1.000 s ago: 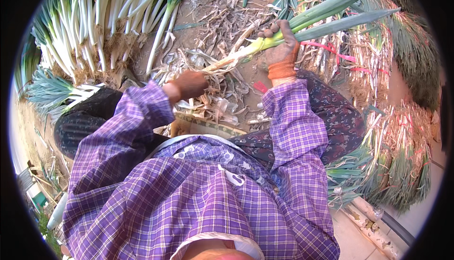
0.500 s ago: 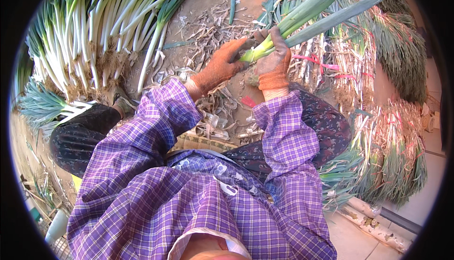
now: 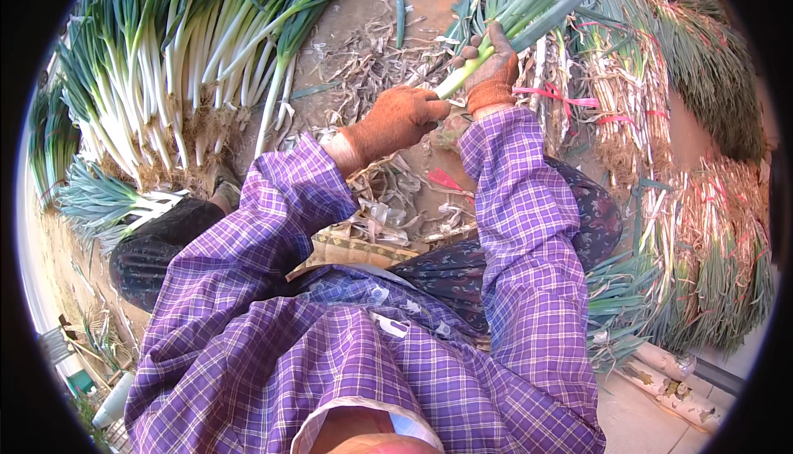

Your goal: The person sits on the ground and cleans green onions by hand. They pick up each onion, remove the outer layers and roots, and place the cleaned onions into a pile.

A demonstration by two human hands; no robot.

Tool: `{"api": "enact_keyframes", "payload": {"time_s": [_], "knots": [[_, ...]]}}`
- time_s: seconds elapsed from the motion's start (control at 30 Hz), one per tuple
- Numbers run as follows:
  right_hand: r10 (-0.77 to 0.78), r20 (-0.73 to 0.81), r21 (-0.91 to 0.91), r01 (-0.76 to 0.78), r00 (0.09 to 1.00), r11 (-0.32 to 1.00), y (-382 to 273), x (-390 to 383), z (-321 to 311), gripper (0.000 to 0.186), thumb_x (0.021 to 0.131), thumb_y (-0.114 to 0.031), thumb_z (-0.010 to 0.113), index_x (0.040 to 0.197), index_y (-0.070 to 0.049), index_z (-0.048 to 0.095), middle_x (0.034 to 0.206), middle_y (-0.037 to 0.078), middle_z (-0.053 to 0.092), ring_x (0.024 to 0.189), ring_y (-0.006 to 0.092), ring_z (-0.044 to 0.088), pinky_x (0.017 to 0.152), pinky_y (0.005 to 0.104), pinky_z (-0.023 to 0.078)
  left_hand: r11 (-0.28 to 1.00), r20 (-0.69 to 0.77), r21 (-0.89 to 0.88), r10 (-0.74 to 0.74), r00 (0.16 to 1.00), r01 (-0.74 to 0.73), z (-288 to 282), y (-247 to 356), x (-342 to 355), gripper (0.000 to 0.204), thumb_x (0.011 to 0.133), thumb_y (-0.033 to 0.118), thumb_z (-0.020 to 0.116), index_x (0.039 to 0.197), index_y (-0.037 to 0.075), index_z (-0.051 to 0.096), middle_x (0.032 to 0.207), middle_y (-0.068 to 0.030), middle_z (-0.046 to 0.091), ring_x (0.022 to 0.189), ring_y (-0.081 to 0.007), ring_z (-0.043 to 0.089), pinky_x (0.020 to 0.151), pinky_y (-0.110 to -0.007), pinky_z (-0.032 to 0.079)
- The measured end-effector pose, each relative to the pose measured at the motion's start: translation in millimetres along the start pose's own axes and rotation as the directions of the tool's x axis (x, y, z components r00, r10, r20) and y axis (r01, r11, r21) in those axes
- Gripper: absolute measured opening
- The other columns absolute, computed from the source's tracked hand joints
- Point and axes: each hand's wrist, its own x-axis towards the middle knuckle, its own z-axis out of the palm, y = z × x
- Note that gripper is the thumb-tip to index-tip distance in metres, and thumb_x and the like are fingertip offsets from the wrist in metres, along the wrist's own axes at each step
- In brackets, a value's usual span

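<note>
A leek (image 3: 453,82) slants up to the right in front of me, its pale stem low and its green leaves spread at the top. My right hand (image 3: 493,70), in a soiled orange glove, grips it where the stem turns to leaf. My left hand (image 3: 395,119), gloved in orange too, is closed at the lower end of the stem; its fingers hide that end and the roots. Under both hands, dry peeled husks (image 3: 384,198) litter the ground.
Many loose leeks (image 3: 165,82) lie heaped at the left, roots toward me. A smaller bunch (image 3: 107,198) rests by my left knee. On the right are tied bundles (image 3: 628,99) with pink ties (image 3: 562,97). Pale poles (image 3: 673,392) lie at the lower right.
My hands have moved apart along the leek: the left has slid down to the stem's lower end, the right sits slightly higher and farther right. More pale stem shows between them.
</note>
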Motion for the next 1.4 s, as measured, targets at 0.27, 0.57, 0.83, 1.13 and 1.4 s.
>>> {"api": "enact_keyframes", "payload": {"time_s": [0.27,0.57,0.83,1.13,1.4], "knots": [[-0.081,-0.184,-0.023,0.078,0.980,0.997,-55,74,-63,0.028,0.084,-0.030,0.067,0.097,-0.012,0.050,0.074,0.001,0.048,0.047,0.0117,0.047,0.044,0.0309,0.042,0.994,0.270,-0.028,0.106,0.957,-0.102,13,42,-78,0.011,0.079,0.010,0.057,0.080,0.004,0.048,0.060,-0.0099,0.048,0.048,-0.0260,0.053,0.042,-0.040,0.040],[-0.296,-0.206,0.003,0.303,0.933,0.953,-118,84,-83,0.031,0.086,-0.041,0.061,0.083,-0.014,0.045,0.056,-0.003,0.042,0.047,0.0119,0.043,0.053,0.0363,0.041,0.594,0.436,0.019,-0.729,0.528,0.804,-36,-30,-222,0.015,0.082,0.013,0.061,0.091,0.002,0.064,0.076,-0.0200,0.062,0.075,-0.0267,0.065,0.071,-0.037,0.050],[-0.057,-0.033,0.118,0.061,0.998,0.991,-15,15,-26,0.028,0.085,-0.039,0.065,0.085,-0.017,0.048,0.068,-0.003,0.047,0.049,0.0118,0.045,0.051,0.0327,0.041,0.866,-0.217,-0.015,-0.491,0.844,0.500,5,-19,-17,0.034,0.091,0.036,0.054,0.109,0.007,0.059,0.102,-0.0153,0.060,0.102,-0.0351,0.055,0.081,-0.048,0.043],[0.056,0.277,0.146,-0.100,0.959,0.984,41,-33,1,0.032,0.086,-0.041,0.064,0.084,-0.012,0.050,0.067,0.002,0.050,0.053,0.0155,0.050,0.051,0.0382,0.044,0.979,0.175,-0.101,-0.159,0.972,0.179,30,-89,-59,0.023,0.094,0.020,0.045,0.104,0.006,0.060,0.071,-0.0064,0.060,0.063,-0.0159,0.060,0.056,-0.033,0.049],[0.025,0.234,0.079,-0.044,0.972,0.996,63,-36,-8,0.023,0.086,-0.030,0.065,0.090,-0.010,0.052,0.073,0.006,0.056,0.065,0.0226,0.057,0.067,0.0462,0.052,0.253,0.163,-0.828,-0.745,0.647,0.500,-4,-15,-61,0.015,0.085,0.018,0.065,0.090,0.003,0.064,0.073,0.0004,0.058,0.067,-0.0104,0.050,0.062,-0.024,0.042]]}}
